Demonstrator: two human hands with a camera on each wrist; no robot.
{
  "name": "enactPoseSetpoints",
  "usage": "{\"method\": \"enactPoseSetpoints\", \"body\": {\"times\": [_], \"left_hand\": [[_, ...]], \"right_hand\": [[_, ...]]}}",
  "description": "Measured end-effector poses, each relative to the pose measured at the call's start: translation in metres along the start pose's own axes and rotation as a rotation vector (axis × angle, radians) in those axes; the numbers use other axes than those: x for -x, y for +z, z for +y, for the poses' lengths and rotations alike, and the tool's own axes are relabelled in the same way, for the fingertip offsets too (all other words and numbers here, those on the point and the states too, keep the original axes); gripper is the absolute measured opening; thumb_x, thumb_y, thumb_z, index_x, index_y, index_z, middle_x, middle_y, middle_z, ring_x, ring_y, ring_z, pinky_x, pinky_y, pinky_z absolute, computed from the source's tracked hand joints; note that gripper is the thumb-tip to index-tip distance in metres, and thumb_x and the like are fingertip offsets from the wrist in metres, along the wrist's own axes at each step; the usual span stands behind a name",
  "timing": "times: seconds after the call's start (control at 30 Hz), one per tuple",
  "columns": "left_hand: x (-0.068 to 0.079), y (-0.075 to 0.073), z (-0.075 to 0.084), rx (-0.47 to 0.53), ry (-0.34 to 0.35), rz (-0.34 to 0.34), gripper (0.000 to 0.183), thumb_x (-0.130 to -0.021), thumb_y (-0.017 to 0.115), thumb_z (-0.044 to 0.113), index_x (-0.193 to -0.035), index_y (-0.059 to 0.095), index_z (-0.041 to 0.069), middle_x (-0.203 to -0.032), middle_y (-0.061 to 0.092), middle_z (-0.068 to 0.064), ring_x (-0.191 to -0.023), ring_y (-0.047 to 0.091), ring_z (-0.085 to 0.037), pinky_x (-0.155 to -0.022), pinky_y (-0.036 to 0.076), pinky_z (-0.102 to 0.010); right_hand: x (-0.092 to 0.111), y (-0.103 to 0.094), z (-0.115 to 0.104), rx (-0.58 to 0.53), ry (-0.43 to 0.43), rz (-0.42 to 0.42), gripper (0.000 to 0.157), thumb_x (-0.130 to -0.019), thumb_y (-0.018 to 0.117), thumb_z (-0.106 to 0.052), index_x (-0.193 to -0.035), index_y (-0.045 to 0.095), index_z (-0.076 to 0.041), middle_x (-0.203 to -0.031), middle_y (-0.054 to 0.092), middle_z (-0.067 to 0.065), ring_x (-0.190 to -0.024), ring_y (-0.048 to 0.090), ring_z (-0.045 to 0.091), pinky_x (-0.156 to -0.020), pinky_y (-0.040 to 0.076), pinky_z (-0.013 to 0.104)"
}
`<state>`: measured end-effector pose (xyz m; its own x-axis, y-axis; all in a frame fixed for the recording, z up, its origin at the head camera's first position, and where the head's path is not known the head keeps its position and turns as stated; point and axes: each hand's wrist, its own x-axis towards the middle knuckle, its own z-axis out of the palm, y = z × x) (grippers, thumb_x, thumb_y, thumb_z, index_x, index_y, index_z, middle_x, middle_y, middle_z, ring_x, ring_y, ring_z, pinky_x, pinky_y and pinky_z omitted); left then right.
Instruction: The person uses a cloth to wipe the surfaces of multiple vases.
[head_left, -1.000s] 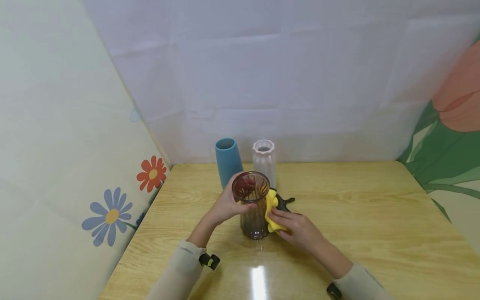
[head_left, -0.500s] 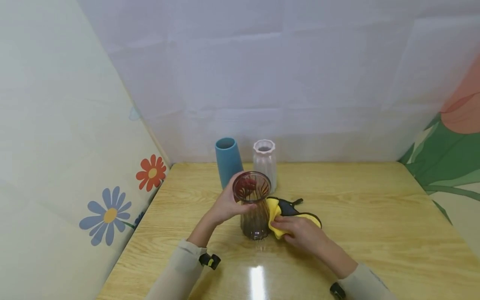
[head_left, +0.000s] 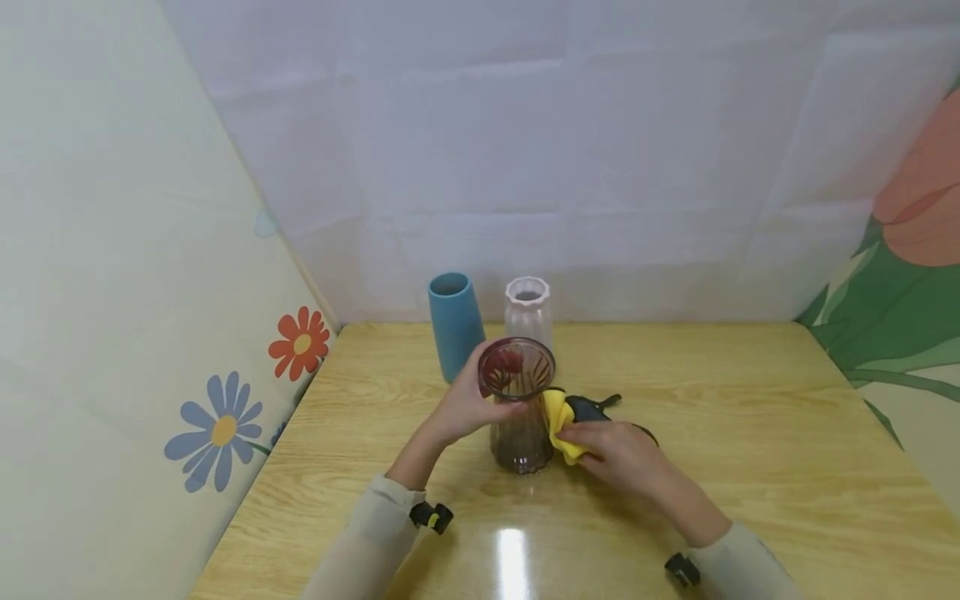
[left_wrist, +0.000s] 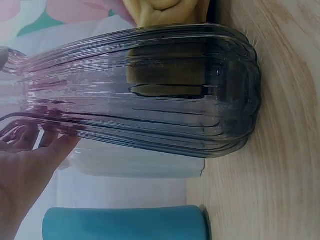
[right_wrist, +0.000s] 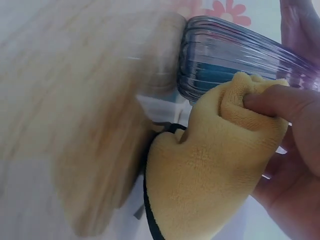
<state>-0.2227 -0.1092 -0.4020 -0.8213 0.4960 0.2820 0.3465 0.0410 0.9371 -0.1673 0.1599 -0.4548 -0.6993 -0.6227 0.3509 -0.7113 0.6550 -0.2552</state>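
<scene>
A ribbed glass vase (head_left: 521,437), purplish at the flared rim and smoky grey at the base, stands near the middle of the table. My left hand (head_left: 467,404) grips it round the neck, thumb in front and the other fingers behind. On the vase's right side my right hand (head_left: 618,454) pinches a yellow cleaning cloth (right_wrist: 205,155) with a dark border and dark backing. The bunched cloth lies right against the glass in the head view. Through the lower glass (left_wrist: 170,100) the cloth's yellow and dark sides show in the left wrist view.
Behind the glass vase stand a matte blue vase (head_left: 456,329) at left and a whitish fluted vase (head_left: 527,312), partly hidden by the glass one. The wood-grain table (head_left: 735,433) ends at a pale cloth backdrop (head_left: 637,167). A flower-printed panel (head_left: 112,333) borders the left side.
The glass vase and left hand have shifted slightly right in the head view. My right hand and the cloth dipped down along the glass, then rose a little and moved right.
</scene>
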Motion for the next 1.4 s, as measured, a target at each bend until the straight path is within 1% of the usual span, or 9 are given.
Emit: {"method": "enactPoseSetpoints", "body": {"times": [0.1, 0.23, 0.5, 0.67, 0.8, 0.97, 1.13, 1.2, 1.4], "left_hand": [[-0.003, 0.002, 0.0, 0.007, -0.007, 0.01, 0.095, -0.076, 0.083, 0.0, -0.153, 0.028, 0.01, -0.143, 0.049, -0.017, -0.13, 0.052, -0.034, -0.105, 0.048, -0.052], [-0.008, 0.005, -0.002, 0.012, 0.0, 0.011, 0.093, -0.077, 0.082, -0.001, -0.152, 0.03, 0.011, -0.143, 0.05, -0.016, -0.13, 0.052, -0.034, -0.105, 0.049, -0.051], [-0.018, 0.013, -0.002, 0.015, -0.01, 0.022, 0.093, -0.077, 0.082, -0.002, -0.153, 0.031, 0.009, -0.143, 0.05, -0.016, -0.132, 0.051, -0.033, -0.107, 0.046, -0.051], [-0.025, 0.018, -0.004, -0.007, -0.02, 0.026, 0.096, -0.077, 0.084, 0.001, -0.155, 0.028, 0.007, -0.144, 0.05, -0.012, -0.132, 0.051, -0.03, -0.106, 0.047, -0.049], [-0.03, 0.021, -0.005, -0.027, -0.024, 0.037, 0.097, -0.077, 0.084, 0.005, -0.156, 0.027, 0.006, -0.145, 0.049, -0.012, -0.133, 0.051, -0.03, -0.106, 0.048, -0.048], [-0.034, 0.025, -0.007, -0.059, -0.039, 0.061, 0.099, -0.076, 0.086, 0.009, -0.155, 0.026, 0.006, -0.144, 0.05, -0.013, -0.132, 0.051, -0.031, -0.106, 0.048, -0.049], [-0.04, 0.029, -0.01, -0.078, -0.062, 0.08, 0.098, -0.075, 0.087, 0.011, -0.154, 0.029, 0.01, -0.143, 0.052, -0.012, -0.132, 0.051, -0.03, -0.106, 0.047, -0.049], [-0.042, 0.031, -0.011, -0.086, -0.067, 0.089, 0.099, -0.075, 0.088, 0.012, -0.154, 0.029, 0.01, -0.143, 0.052, -0.012, -0.132, 0.051, -0.03, -0.106, 0.047, -0.049], [-0.051, 0.037, -0.01, -0.066, -0.06, 0.087, 0.1, -0.076, 0.087, 0.01, -0.155, 0.026, 0.009, -0.142, 0.052, -0.013, -0.132, 0.051, -0.03, -0.106, 0.047, -0.049]], "right_hand": [[-0.001, -0.005, 0.003, -0.02, 0.023, 0.007, 0.04, -0.085, 0.078, -0.009, -0.125, 0.072, -0.012, -0.123, 0.072, 0.009, -0.108, 0.071, 0.028, -0.089, 0.058, 0.045], [-0.001, -0.01, 0.007, -0.041, 0.012, 0.053, 0.044, -0.081, 0.079, -0.004, -0.125, 0.071, -0.01, -0.121, 0.072, 0.011, -0.104, 0.072, 0.03, -0.087, 0.059, 0.045], [0.002, -0.016, 0.016, -0.049, 0.044, 0.132, 0.048, -0.078, 0.08, 0.001, -0.124, 0.072, -0.009, -0.118, 0.073, 0.012, -0.1, 0.073, 0.03, -0.085, 0.06, 0.043], [0.002, -0.023, 0.02, -0.044, 0.07, 0.147, 0.048, -0.078, 0.079, 0.002, -0.125, 0.071, -0.009, -0.118, 0.073, 0.014, -0.1, 0.072, 0.032, -0.083, 0.06, 0.045], [0.003, -0.028, 0.023, -0.05, 0.088, 0.15, 0.049, -0.079, 0.079, 0.002, -0.126, 0.07, -0.008, -0.121, 0.072, 0.015, -0.104, 0.071, 0.035, -0.087, 0.059, 0.048], [0.004, -0.033, 0.028, -0.048, 0.081, 0.18, 0.048, -0.079, 0.079, 0.003, -0.125, 0.07, -0.007, -0.121, 0.072, 0.015, -0.106, 0.071, 0.035, -0.09, 0.058, 0.049], [0.006, -0.039, 0.033, -0.023, 0.066, 0.244, 0.047, -0.078, 0.079, 0.005, -0.122, 0.072, -0.007, -0.116, 0.073, 0.015, -0.102, 0.072, 0.035, -0.087, 0.058, 0.049], [0.006, -0.041, 0.035, -0.014, 0.057, 0.273, 0.046, -0.077, 0.079, 0.006, -0.121, 0.073, -0.006, -0.114, 0.074, 0.015, -0.1, 0.072, 0.035, -0.085, 0.059, 0.048], [0.008, -0.048, 0.045, -0.014, 0.057, 0.332, 0.044, -0.076, 0.079, 0.01, -0.117, 0.074, -0.004, -0.109, 0.075, 0.017, -0.096, 0.073, 0.037, -0.081, 0.06, 0.048]]}}
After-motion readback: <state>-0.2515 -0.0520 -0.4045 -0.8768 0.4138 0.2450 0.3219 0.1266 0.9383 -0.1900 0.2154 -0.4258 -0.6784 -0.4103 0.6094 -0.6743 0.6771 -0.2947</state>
